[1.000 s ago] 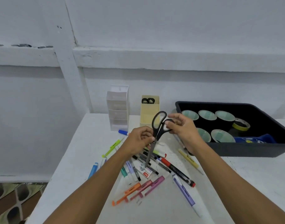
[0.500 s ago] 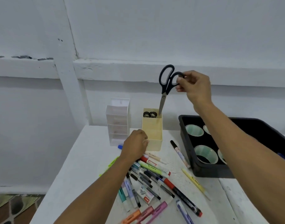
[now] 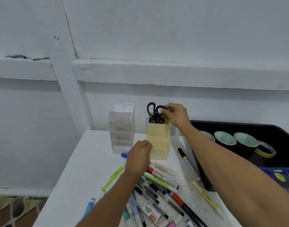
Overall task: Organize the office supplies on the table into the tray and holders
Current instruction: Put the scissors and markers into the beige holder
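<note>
Right hand [image 3: 175, 116], pinching the scissors [image 3: 155, 113], has lowered them into the holder [image 3: 158, 153]; left hand [image 3: 138, 157] stays against it, grip unclear.

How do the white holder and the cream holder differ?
The white holder is white with stepped tiers; the cream holder is a plain cream box. The cream holder has black scissors in its rear compartment, pinched by the right hand; nothing shows in the white holder. Both stand upright at the back of the table.

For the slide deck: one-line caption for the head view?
Right hand pinches black scissors, blades down in the rear of the yellow holder; left hand touches its front corner.
</note>
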Demonstrator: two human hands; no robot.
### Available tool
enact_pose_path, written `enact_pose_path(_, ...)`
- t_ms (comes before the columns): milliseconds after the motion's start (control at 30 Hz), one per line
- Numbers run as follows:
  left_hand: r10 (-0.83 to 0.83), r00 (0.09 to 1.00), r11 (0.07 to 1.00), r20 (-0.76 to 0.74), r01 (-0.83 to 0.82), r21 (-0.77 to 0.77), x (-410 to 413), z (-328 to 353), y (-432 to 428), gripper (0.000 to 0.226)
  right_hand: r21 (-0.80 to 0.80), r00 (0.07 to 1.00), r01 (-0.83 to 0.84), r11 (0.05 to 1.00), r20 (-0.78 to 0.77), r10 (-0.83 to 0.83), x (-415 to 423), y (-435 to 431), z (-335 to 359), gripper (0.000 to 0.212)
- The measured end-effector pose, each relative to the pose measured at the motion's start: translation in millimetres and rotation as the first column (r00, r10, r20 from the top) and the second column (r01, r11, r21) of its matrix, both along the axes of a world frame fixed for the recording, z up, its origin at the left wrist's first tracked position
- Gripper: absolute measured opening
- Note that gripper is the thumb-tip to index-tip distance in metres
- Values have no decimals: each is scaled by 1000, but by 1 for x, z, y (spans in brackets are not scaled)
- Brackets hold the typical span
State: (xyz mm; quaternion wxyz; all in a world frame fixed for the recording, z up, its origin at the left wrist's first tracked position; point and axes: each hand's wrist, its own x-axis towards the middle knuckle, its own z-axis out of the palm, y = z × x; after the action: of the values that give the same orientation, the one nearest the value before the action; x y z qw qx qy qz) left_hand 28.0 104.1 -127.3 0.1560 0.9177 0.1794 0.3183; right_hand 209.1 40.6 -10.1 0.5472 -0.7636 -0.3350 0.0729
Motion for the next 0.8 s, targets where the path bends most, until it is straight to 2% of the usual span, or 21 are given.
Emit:
enact_pose_path(167,-12,1000,1000,12,12,-3,-1,0,0,12,-136,975,-71,988,199,98,-2,1,-5,18)
enact_pose_path(333,-12,1000,1000,6,12,-12,-2,0,0,12,-204,964,-112,973,216,156,1,-5,-5,26)
enact_pose_path(533,-15,1000,1000,1,15,-10,-2,2,0,12,-132,994,-47,990,91,60,-4,-12,-8,29)
enact_pose_path(633,-17,1000,1000,-2,17,-7,-3,3,-1,12,-90,996,8,996,91,0,-11,-22,-10,28)
enact_pose_path(733,-28,1000,1000,0,28,2,-3,6,-1,12,37,989,109,993,94,-112,-33,-41,-18,22)
enact_pose_path(800,-43,999,999,1,43,-13,-3,5,0,14,21,991,73,997,114,-75,-56,-61,-33,15)
